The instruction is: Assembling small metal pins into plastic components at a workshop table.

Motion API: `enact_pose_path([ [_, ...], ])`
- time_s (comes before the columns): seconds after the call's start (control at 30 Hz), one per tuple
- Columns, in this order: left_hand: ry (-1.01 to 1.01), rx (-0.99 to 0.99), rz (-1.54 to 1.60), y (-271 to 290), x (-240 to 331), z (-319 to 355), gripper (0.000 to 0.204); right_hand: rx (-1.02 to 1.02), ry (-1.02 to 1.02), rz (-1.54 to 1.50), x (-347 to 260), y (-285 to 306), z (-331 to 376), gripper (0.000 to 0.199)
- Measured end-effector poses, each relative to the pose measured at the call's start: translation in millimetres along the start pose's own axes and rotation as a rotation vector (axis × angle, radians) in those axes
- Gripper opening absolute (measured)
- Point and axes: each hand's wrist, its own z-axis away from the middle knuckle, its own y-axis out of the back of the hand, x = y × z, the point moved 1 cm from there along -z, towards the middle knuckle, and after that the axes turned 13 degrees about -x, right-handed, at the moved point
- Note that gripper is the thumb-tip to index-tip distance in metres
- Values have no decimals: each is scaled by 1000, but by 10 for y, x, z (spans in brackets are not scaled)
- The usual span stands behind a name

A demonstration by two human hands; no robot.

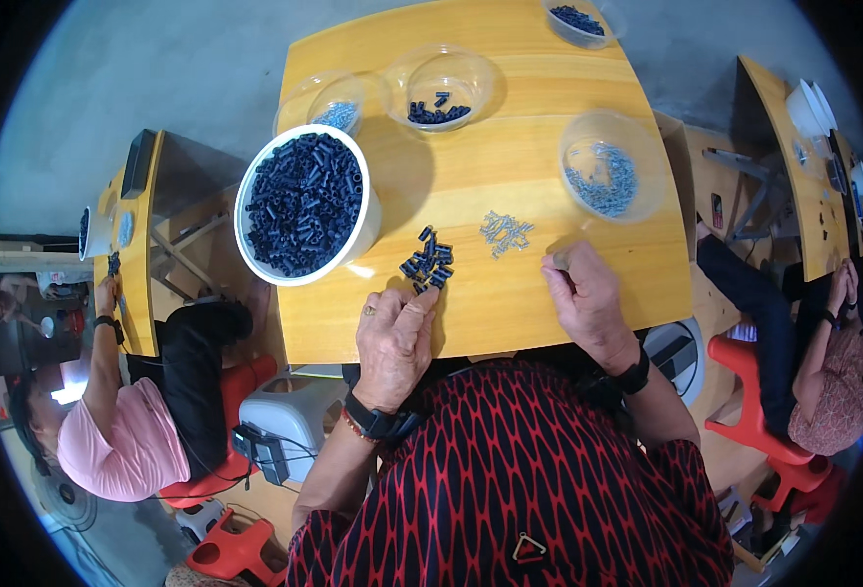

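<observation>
My left hand (392,338) is at the table's near edge, fingers bent and drawn together. Its fingertips meet the near side of a small pile of black plastic tubes (426,260), at one of the tubes. To the right, my right hand (588,298) is raised over the wood with thumb and forefinger pinched together. Whatever sits in that pinch is hidden or too small to name. Between the hands and a little farther away lies a loose heap of silvery screws (506,233), close to my right hand but not touched by it.
A white bucket (368,220) full of black tubes stands left on the wooden table (510,313). Clear plastic bowls hold black tubes (438,114) and metal screws (603,181). People sit at side tables on both sides; a grey stool (280,416) is at lower left.
</observation>
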Motion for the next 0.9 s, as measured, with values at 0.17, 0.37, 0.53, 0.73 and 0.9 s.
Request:
enact_pose_path([
  [0.17, -17, 19, 10, -27, -51, 76, 29, 3, -17, -37, -1, -7, 4, 15],
  [0.37, -42, 5, 75, 7, -133, 171, 25, -7, 7, -15, -8, -2, -8, 14],
  [0.53, 82, 79, 137, -17, -123, 178, 29, -26, 44, -2, -43, 9, -22, 13],
  [0.73, 59, 49, 15, 8, -124, 158, 24, -15, 38, -56, -56, 17, -8, 13],
  [0.9, 102, 56, 184, 7, -179, 199, 15, -109, -46, -264, -53, 18, 10, 11],
])
